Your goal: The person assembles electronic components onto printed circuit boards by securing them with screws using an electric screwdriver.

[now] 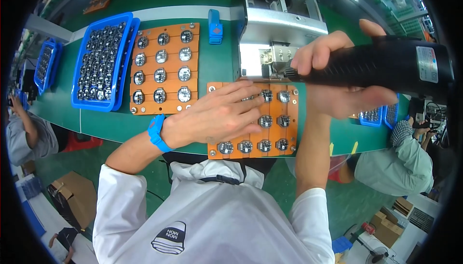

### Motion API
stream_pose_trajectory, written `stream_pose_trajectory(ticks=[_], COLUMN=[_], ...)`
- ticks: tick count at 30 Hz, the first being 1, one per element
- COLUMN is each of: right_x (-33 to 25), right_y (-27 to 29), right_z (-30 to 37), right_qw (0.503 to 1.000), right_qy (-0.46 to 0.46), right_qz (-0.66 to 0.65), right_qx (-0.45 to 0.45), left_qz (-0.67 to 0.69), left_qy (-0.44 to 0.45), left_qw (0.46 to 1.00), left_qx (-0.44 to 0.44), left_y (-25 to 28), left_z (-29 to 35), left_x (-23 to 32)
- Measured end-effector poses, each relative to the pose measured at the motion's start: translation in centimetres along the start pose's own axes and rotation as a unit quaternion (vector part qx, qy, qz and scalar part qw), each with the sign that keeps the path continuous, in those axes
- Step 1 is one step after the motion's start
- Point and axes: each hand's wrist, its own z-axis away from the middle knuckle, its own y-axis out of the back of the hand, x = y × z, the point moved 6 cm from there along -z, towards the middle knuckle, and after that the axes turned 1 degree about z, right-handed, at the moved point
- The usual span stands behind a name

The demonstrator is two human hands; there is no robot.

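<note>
My right hand [333, 102] is wrapped round a black electric screwdriver [371, 66], its ribbed tip end pointing left by the front of a grey metal screw feeder [284, 27]. The bit is hard to make out there. With fingers stretched out, my left hand [224, 112] lies flat over the left part of an orange fixture board [294, 131]. Several round silver-and-black circuit modules [265, 121] sit in this board's pockets, and the hand hides some of them. A blue strap [156, 134] circles my left wrist.
A second orange board [173, 28], also filled with round modules, lies to the left. Beyond it stand stacked blue trays [77, 78] of modules. A small blue object [215, 28] lies beside the feeder. Co-workers sit at left [24, 134] and right [395, 167] along the green table.
</note>
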Motion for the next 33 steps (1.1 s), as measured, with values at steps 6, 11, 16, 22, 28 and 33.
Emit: stream_pose_trajectory(ticks=[6,11,16,22,28,33], right_x=[0.5,1.7,2.4,2.7,2.1,0.9], right_y=[-1.0,-0.6,-0.4,-1.0,-0.7,-0.6], right_z=[0.0,3.4,4.2,4.3,4.0,3.9], right_qw=[0.998,0.993,0.992,0.990,0.991,0.974], right_qy=[-0.058,-0.083,-0.112,-0.133,-0.093,-0.053], right_qz=[-0.021,-0.084,-0.052,-0.034,-0.094,-0.219], right_qx=[-0.034,-0.011,0.026,0.013,0.003,0.027], left_qz=[-0.002,0.005,0.006,0.007,0.047,0.063], left_qy=[0.000,-0.003,0.001,0.005,0.009,0.050], left_qw=[1.000,1.000,1.000,1.000,0.998,0.993], left_qx=[0.002,0.005,0.009,0.000,0.028,0.089], left_y=[-0.1,-0.1,-0.1,-0.1,0.0,0.5], left_z=[0.3,0.3,0.2,0.1,0.3,-0.3], left_x=[0.0,-0.1,-0.2,-0.4,-0.4,-0.5])
